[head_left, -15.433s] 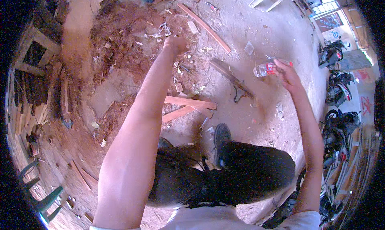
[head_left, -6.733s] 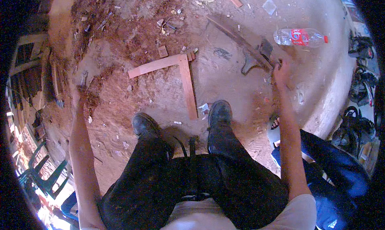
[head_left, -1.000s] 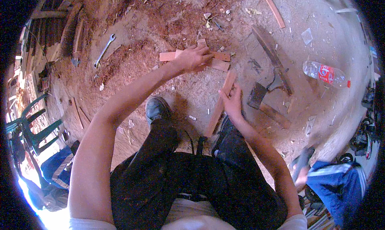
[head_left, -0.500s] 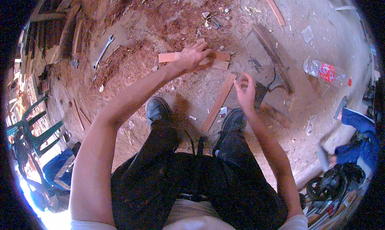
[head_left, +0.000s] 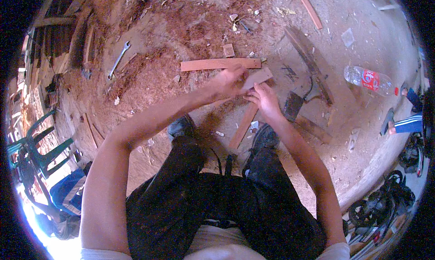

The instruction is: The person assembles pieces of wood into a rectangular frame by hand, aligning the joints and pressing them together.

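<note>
I have the short pale slat [head_left: 259,78] in front of the person's feet, angled between both hands, its outer end free. The right hand [head_left: 265,101] grips its near edge between thumb and fingers. The left hand [head_left: 231,82] is curled at its other end, blurred; I can't tell from here whether it is clasping the wood or only resting against it. I read the step in hand as turning and positioning this slat among the others. The next move, to my judgement, calls for a steady two-handed hold and care not to nudge its neighbours.

Just beyond it a reddish strip [head_left: 213,64] lies crosswise on the floor [head_left: 149,92], with a small wood block [head_left: 229,50] behind. A second strip [head_left: 244,126] slants between the shoes, its far end hidden by the right hand. Right of that hand sits a dark-headed tool [head_left: 293,105]. Farther out, a spanner [head_left: 119,59] lies toward the floor's left edge and a clear bottle [head_left: 371,82] toward its right edge.
</note>
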A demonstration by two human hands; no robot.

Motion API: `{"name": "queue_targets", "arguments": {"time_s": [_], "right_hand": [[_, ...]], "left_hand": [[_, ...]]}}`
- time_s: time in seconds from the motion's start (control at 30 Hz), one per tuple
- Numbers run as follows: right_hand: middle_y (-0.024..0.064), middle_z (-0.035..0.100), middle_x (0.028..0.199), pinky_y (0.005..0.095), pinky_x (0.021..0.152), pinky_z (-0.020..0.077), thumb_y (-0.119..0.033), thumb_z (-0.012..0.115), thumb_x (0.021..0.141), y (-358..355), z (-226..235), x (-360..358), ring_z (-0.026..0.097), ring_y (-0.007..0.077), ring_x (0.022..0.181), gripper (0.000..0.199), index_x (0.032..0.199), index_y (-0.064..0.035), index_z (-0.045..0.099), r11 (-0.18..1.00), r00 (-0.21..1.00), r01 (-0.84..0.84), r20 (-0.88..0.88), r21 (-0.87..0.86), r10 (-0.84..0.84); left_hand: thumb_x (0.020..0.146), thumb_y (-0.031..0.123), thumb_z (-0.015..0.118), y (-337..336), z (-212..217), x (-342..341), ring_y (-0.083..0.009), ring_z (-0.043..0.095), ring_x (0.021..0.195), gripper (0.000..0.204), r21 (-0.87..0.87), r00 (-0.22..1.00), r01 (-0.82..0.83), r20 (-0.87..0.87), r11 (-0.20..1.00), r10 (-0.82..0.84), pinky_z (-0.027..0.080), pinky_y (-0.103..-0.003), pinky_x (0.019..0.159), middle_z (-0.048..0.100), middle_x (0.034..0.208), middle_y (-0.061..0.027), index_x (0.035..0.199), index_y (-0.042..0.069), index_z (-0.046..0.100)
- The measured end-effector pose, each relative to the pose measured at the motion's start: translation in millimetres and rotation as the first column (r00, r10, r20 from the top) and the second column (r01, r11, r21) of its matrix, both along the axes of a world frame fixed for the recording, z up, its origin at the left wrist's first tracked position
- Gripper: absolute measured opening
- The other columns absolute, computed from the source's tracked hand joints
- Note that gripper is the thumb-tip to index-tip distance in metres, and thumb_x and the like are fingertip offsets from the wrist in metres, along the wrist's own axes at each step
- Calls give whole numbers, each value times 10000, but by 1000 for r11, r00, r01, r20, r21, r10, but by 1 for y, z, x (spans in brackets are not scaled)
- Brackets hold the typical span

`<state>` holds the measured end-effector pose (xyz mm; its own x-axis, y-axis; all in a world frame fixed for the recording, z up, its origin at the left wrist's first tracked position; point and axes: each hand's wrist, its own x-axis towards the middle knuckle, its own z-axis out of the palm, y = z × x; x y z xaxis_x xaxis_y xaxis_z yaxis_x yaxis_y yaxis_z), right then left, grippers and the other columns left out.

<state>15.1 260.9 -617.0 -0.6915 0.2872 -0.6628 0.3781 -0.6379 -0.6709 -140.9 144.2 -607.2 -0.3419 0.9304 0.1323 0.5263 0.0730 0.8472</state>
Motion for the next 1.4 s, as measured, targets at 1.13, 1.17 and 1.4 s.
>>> {"name": "queue_targets", "arguments": {"time_s": [1.13, 1.17, 1.4], "right_hand": [[211, 512, 1244, 400, 984, 396, -158, 754, 741, 3, -30, 5, 502, 349, 1156, 745, 1346, -18, 341, 567, 972, -186, 66, 802, 225], [213, 507, 1254, 398, 989, 394, -160, 752, 744, 3, -31, 6, 499, 347, 1163, 749, 1350, -15, 337, 563, 973, -178, 59, 807, 224], [216, 469, 1315, 371, 1002, 387, -137, 734, 764, 2, -33, 11, 477, 326, 1206, 730, 1362, -1, 339, 568, 980, -126, 12, 814, 199]], "left_hand": [[708, 149, 661, -15, -14, -61, -345, 517, 1042, 371, -61, 909, 15, -414, 998, -39, 441, -448, 892, 510, 1055, -135, 1027, 57, 496], [701, 149, 664, -14, -9, -61, -349, 522, 1029, 379, -40, 908, 29, -418, 999, -43, 448, -453, 878, 506, 1040, -134, 1024, 53, 489], [677, 157, 691, -16, 7, -66, -400, 537, 985, 489, -99, 969, 113, -209, 989, -131, 484, -464, 813, 486, 1036, -164, 1074, 28, 437]]}}
